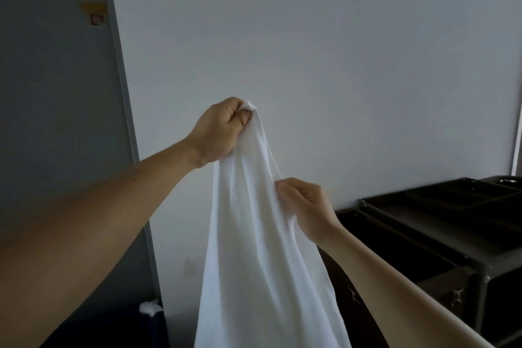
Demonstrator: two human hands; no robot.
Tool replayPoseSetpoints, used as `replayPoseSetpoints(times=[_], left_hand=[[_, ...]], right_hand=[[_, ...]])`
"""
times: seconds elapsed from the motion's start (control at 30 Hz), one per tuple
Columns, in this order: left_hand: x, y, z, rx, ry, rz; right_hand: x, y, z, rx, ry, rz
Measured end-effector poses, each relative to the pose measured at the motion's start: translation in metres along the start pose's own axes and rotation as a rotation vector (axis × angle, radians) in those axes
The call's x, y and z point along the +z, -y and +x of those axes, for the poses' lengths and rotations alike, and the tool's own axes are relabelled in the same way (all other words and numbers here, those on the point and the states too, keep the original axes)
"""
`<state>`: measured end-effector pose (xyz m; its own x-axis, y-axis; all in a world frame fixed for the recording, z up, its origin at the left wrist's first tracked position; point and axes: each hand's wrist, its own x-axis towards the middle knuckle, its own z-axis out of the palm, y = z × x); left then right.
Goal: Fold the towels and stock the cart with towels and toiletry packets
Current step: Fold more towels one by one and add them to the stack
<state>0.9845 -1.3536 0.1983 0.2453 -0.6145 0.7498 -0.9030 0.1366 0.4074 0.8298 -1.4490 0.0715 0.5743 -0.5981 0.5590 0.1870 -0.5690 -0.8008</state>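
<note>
"Towel first: how does it look?"

"White and thin, hanging in long soft folds. My left hand is up high with the top corner bunched in a closed fist, thumb pressed over the cloth. My right hand sits lower and to the right, fingers curled, pinching the towel's right edge. From those two grips the cloth hangs in the air in front of me and runs past the bottom of the view — I cannot tell where it ends."

"And what is around you?"

"A plain white wall straight ahead. To the left stands a grey door with a small yellow sticker on it. Low on the right, beyond my right forearm, is the dark cart. Its top carries a divided tray with several long compartments, and it has metal fittings at the corner. The towel hangs to the left of the cart."

"Anything lower down?"

"A lump of white fabric at the bottom left, resting on something dark — too dim to say what."
</note>
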Motion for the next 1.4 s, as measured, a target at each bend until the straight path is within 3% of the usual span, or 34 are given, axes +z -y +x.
replayPoseSetpoints(times=[0.1, 0.27, 0.43, 0.57, 0.67, 0.77, 1.07, 1.4], left_hand=[[-0.007, 0.005, 0.005, 0.051, -0.104, 0.06], [-0.021, 0.022, 0.008, 0.022, -0.146, 0.101], [-0.038, 0.04, 0.008, -0.04, -0.231, 0.189], [-0.046, 0.048, 0.006, -0.07, -0.208, 0.289], [-0.041, 0.051, 0.004, -0.106, -0.177, 0.301], [-0.032, 0.055, 0.002, -0.216, -0.142, 0.234], [-0.025, 0.064, 0.006, -0.557, -0.05, -0.291], [-0.025, 0.104, 0.001, -0.519, -0.192, -0.173]], right_hand=[[-0.004, -0.007, -0.006, 0.121, 0.118, -0.084], [-0.028, -0.016, -0.008, 0.202, 0.201, 0.185], [-0.03, -0.031, -0.025, 0.144, 0.178, -0.065], [-0.032, -0.049, -0.033, 0.126, 0.181, -0.184], [-0.03, -0.068, -0.039, 0.119, 0.082, -0.355], [-0.023, -0.085, -0.046, 0.108, 0.062, -0.435], [-0.014, -0.121, -0.084, 0.227, 0.142, -0.535], [-0.033, -0.153, -0.097, 0.294, -0.033, -0.372]])
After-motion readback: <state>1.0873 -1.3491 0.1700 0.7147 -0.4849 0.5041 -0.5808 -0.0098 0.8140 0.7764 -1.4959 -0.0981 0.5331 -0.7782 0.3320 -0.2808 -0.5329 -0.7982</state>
